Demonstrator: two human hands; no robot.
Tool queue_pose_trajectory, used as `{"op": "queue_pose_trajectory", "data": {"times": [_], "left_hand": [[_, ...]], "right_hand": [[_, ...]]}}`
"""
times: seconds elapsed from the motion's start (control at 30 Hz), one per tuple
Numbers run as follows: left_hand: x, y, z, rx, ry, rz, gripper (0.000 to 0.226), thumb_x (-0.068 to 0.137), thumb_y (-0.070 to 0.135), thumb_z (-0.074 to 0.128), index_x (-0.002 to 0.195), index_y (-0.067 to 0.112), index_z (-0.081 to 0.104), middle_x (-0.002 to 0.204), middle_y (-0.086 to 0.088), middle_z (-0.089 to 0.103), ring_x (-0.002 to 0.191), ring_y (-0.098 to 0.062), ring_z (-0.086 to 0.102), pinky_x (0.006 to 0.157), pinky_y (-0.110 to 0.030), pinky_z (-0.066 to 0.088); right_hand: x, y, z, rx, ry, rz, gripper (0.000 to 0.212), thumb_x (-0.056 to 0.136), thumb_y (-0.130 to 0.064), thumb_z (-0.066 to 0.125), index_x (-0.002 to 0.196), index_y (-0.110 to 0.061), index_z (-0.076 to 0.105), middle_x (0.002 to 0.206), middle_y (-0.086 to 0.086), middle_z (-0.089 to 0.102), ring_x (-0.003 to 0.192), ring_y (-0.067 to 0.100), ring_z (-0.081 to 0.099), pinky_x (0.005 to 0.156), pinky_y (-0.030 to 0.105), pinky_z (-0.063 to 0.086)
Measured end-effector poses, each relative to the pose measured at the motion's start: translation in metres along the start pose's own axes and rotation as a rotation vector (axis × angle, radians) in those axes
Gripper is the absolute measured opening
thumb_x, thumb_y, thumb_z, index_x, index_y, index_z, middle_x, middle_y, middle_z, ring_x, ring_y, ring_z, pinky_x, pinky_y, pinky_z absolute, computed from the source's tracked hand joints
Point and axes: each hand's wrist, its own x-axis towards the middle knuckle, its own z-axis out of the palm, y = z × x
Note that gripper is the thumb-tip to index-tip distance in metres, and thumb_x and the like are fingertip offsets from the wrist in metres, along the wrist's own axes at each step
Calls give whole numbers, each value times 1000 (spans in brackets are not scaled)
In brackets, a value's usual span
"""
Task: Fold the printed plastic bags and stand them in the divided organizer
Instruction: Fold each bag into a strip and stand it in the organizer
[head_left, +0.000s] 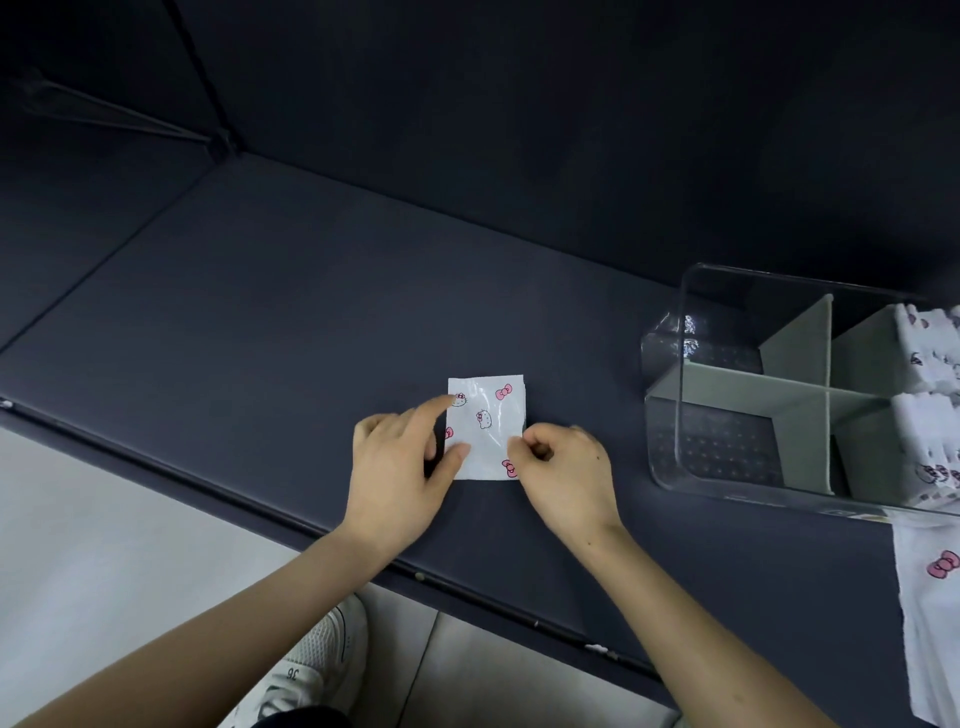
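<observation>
Pretty dim shot overall: the dark surface (311, 312) swallowed most of the light, soft overhead glare hit the clear organizer (691, 322) wall and the glossy bag (485, 426), and wide-angle bending warped the edges.

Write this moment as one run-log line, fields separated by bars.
step: folding | left hand: presses folded printed bag | right hand: pinches its right edge | divided organizer: stored bags in right compartments
</observation>
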Motion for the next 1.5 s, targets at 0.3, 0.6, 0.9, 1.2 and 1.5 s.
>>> {"op": "queue_pose_trajectory", "data": {"times": [0.3,0.6,0.9,1.2,1.5], "left_hand": [[9,-6,3,244,14,308,34,80,23,49,105,16,71,109,-7,61,104,-30,54,105,-48,27],[18,-22,6,447,-393,488,57,97,30,24,148,4,31,155,-8,28,144,-23,24,114,-43,13],[-1,0,22,467,-239,227,58,96,34,25,141,2,43,148,-11,41,137,-27,38,108,-52,19],[-1,-4,24,424,-247,203,59,98,39,25,141,2,42,148,-9,41,138,-23,35,112,-45,12],[46,45,-29,-421,-368,-308,42,87,43,64,123,27,52,115,14,62,107,-10,59,88,-24,46]], "right_hand": [[7,-1,1,-13,-23,3,30,83,-14,56,55,-5,50,48,2,48,55,19,36,61,32,38],[0,0,7,-137,82,-67,16,81,-17,65,69,-11,58,65,2,60,68,26,54,76,38,48],[-3,-12,-5,-216,-59,248,13,88,-30,60,88,-17,58,81,-4,60,80,21,58,58,26,36],[3,-23,-7,-288,-78,99,5,87,-15,54,84,-16,57,87,-1,61,77,19,56,57,25,34],[-1,-11,-68,337,-289,-33,33,79,1,70,88,-27,54,68,-5,66,65,13,56,73,32,51]]}}
